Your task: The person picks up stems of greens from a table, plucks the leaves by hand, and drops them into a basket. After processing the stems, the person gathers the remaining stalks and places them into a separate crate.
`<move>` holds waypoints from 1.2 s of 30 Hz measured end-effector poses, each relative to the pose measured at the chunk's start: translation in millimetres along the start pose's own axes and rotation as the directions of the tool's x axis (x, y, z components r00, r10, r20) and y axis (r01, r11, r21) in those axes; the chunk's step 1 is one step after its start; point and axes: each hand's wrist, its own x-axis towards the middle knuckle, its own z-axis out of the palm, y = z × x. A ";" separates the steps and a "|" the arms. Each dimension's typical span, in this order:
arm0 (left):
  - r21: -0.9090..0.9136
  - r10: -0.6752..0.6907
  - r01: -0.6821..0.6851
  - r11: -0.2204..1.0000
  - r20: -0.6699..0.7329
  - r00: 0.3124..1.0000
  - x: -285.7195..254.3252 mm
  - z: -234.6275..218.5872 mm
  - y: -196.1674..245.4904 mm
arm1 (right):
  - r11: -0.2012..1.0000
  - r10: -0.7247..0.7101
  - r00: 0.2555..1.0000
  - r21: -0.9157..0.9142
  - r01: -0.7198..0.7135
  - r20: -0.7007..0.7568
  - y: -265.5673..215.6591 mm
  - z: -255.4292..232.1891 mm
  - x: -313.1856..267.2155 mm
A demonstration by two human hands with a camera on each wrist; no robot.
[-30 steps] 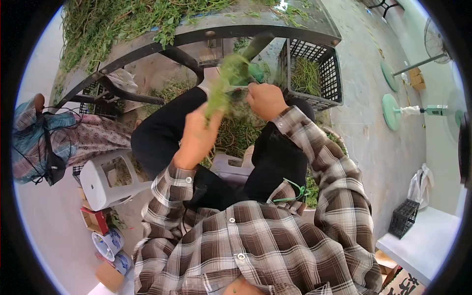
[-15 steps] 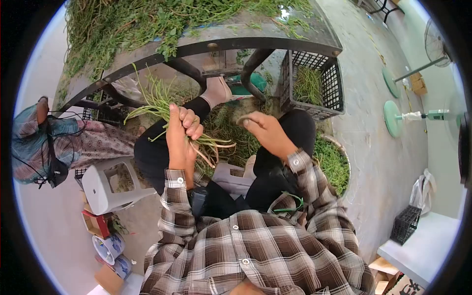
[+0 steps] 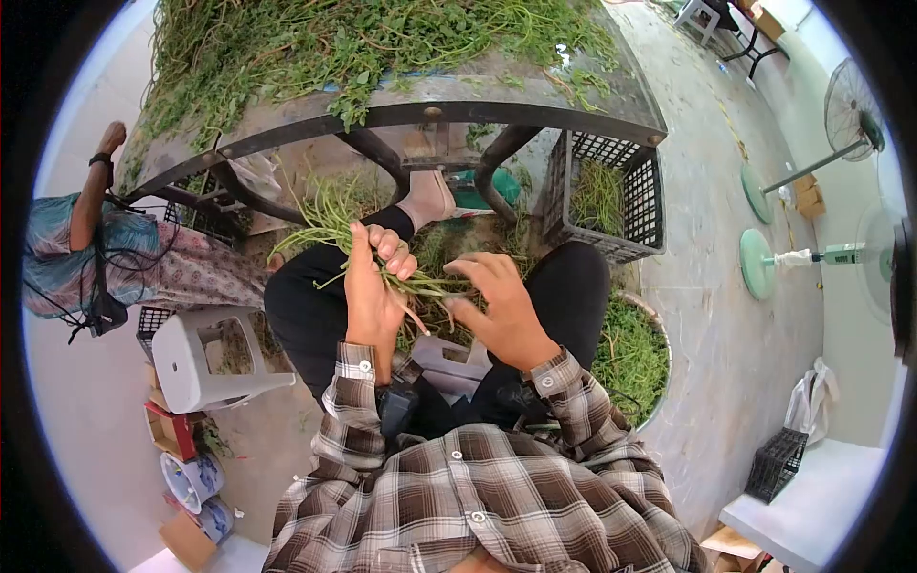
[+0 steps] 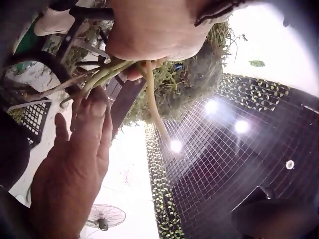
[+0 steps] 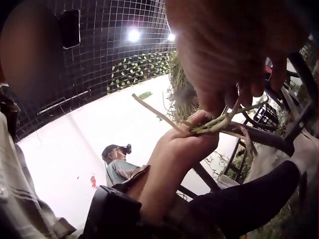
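In the head view my left hand (image 3: pixel 368 291) grips a bunch of thin green stems (image 3: pixel 330 218) over the left knee. Leafy tops fan out up and left; a few cut-looking stem ends (image 4: pixel 104 77) stick out below the fist, one pale thick stem (image 4: pixel 153 102) hanging apart. My right hand (image 3: pixel 504 310) is at these ends, thumb and forefinger spread on either side of them. In the left wrist view its fingertips (image 4: pixel 97 108) lie right at the stems. The right wrist view has the right hand overlapping the stem ends.
A table (image 3: pixel 478 91) heaped with greens (image 3: pixel 382 48) stands in front. A black crate (image 3: pixel 611 239) of stems and a round basket of leaves (image 3: pixel 632 368) are at right. Loose stems litter the floor. Left are a grey stool (image 3: pixel 191 368) and another person (image 3: pixel 105 248).
The left hand, a blur of greens earlier, has lowered and now holds the bunch steady. The right hand drew back from the greens, then came left to the stem ends, its fingers spreading.
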 end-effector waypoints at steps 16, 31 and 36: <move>0.315 0.182 -0.161 0.935 -0.037 0.983 -18.8 20.5 -16.7 | 0.514 0.346 0.731 0.533 -0.672 0.588 -14.2 15.0 -6.8; 0.194 0.134 -0.102 0.976 -0.160 0.978 -15.3 2.1 -12.6 | 0.757 0.329 0.859 0.434 -0.489 0.394 -3.0 34.5 -28.3; 0.283 0.157 -0.122 0.951 -0.103 0.982 -24.7 8.6 -24.2 | 0.598 0.335 0.820 0.567 -0.566 0.465 3.8 42.4 -21.1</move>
